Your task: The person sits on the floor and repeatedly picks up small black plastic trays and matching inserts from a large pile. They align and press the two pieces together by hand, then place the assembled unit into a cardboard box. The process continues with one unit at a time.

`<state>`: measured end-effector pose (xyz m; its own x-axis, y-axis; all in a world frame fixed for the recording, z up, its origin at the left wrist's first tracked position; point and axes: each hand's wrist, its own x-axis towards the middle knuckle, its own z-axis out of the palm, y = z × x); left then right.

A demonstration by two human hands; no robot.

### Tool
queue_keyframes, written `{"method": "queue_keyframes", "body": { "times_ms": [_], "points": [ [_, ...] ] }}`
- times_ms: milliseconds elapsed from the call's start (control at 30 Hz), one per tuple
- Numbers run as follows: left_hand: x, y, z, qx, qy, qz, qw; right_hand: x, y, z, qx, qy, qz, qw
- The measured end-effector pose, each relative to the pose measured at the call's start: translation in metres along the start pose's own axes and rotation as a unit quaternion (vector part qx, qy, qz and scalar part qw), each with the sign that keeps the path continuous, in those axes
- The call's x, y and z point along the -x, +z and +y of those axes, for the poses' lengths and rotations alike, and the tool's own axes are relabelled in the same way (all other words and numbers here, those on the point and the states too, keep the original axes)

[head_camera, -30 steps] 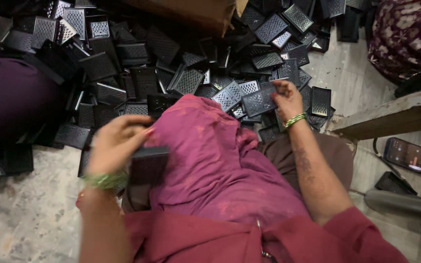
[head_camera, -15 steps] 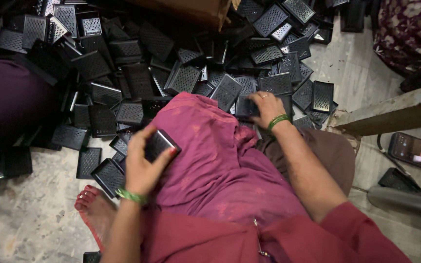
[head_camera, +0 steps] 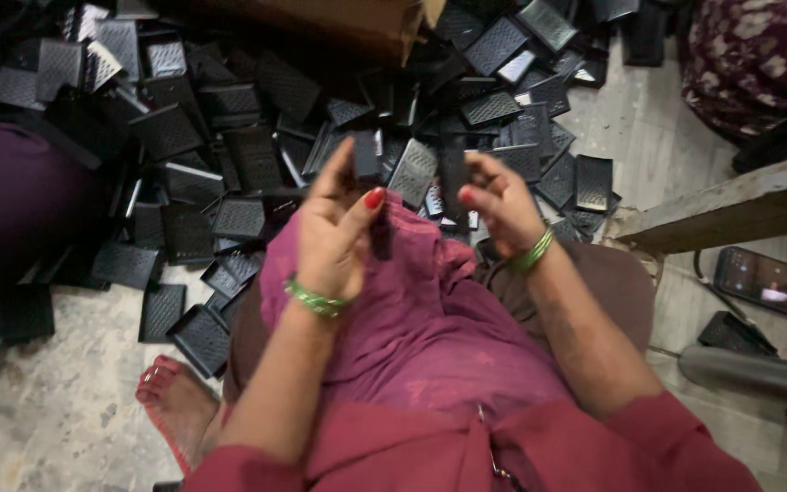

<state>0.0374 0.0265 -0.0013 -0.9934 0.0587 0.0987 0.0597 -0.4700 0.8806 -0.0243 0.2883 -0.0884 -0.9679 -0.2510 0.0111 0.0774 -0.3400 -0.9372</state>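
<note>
Black grille plate [head_camera: 366, 157]: pinched between left hand [head_camera: 334, 232] fingers, above the lap. Second black plate [head_camera: 454, 173]: gripped edge-on by right hand [head_camera: 500, 202]. Loose pile of grille plates [head_camera: 229, 146] covers the floor beyond, beside a cardboard box [head_camera: 357, 23].

Both forearms reach forward over the lap, hands raised side by side and a little apart. The left hand [head_camera: 337, 228] is upright, palm turned inward, thumb with a red nail bent across, fingers [head_camera: 343, 169] pointing up and closed on a small black piece. The right hand [head_camera: 501, 205] is half curled, its fingers pinching another black piece.
</note>
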Motion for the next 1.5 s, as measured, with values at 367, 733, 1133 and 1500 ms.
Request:
{"method": "queue_keyframes", "body": {
  "times_ms": [367,733,1133,1500],
  "points": [
    [-0.011,0.001,-0.077,0.192,-0.089,-0.005,0.977,0.021,0.061,-0.031,0.085,-0.001,-0.032,0.996],
    [-0.021,-0.006,-0.079,0.247,-0.104,-0.037,0.963,0.018,0.056,-0.023,0.074,0.054,-0.024,0.995],
    [-0.019,-0.002,-0.09,0.26,-0.149,-0.019,0.954,0.008,0.062,0.026,0.145,-0.02,0.005,0.989],
    [-0.017,-0.016,-0.123,-0.186,-0.023,0.062,0.98,0.019,0.05,0.024,0.457,-0.097,0.118,0.876]
  ]
}}
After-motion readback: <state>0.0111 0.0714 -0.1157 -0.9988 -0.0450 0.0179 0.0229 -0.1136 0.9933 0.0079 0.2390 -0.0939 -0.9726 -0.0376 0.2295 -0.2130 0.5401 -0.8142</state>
